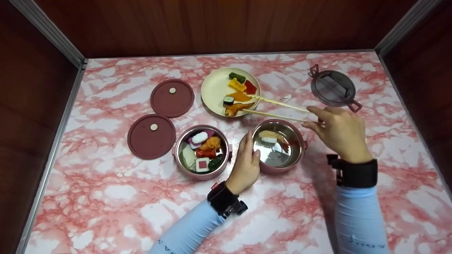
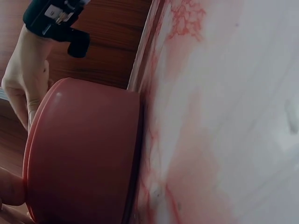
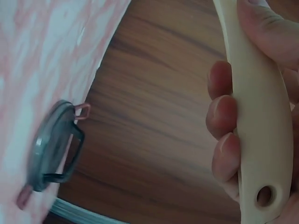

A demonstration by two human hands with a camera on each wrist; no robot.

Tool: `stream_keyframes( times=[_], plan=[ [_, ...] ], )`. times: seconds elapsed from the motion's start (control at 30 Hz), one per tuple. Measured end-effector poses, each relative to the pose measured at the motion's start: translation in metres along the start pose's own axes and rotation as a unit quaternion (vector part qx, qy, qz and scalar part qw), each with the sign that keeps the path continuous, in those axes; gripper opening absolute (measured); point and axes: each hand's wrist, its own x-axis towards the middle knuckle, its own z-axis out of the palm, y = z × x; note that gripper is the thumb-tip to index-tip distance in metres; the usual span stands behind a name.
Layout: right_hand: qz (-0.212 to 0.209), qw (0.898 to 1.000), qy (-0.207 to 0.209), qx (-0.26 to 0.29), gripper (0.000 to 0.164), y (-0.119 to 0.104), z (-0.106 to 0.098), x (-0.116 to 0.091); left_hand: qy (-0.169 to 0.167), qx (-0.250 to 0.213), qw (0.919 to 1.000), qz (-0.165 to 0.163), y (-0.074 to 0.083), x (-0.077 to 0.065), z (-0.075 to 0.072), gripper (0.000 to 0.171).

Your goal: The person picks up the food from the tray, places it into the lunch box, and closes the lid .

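My right hand (image 1: pixel 340 132) holds pale cream tongs (image 1: pixel 277 102), whose handle with a hole (image 3: pixel 261 140) lies in my curled fingers in the right wrist view. The tong arms stand apart, with the tips over a plate (image 1: pixel 213 90): one by an orange slice (image 1: pixel 240 96), the other right at a fried shrimp piece (image 1: pixel 233 110). My left hand (image 1: pixel 245 173) rests with straight fingers along the left side of a dark pink steel-lined pot (image 2: pixel 84 154), thumb at its rim. A piece of nigiri sushi (image 1: pixel 269 139) lies inside this pot.
Left of my left hand stands a second pot (image 1: pixel 202 176) holding several toy foods. Two dark pink lids (image 1: pixel 152 141) lie farther left. A glass lid (image 1: pixel 333 88) sits at the back right. The plate also bears a small sushi roll (image 1: pixel 228 101), a yellow piece and green and red pieces.
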Motion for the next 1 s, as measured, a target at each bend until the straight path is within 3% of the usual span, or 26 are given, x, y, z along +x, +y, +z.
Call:
stream_keyframes(
  times=[0.23,0.5,0.73,1.0],
  plan=[
    [-0.122,0.992,-0.014,-0.022,0.039,-0.004,-0.006,0.048,0.001,-0.001,1.0,-0.005,-0.002,-0.002,-0.001,0.063],
    [-0.246,0.967,-0.04,-0.057,0.034,-0.01,0.003,0.091,0.01,0.009,0.9999,0.01,-0.001,0.0,0.001,0.062],
    [-0.281,0.95,-0.086,-0.107,0.03,-0.013,0.011,0.102,0.014,0.009,0.9997,0.016,0.001,0.001,0.002,0.062],
    [-0.289,0.946,-0.097,-0.114,0.028,-0.013,0.015,0.11,0.013,0.007,0.9999,0.003,0.001,0.002,0.0,0.063]
  ],
)
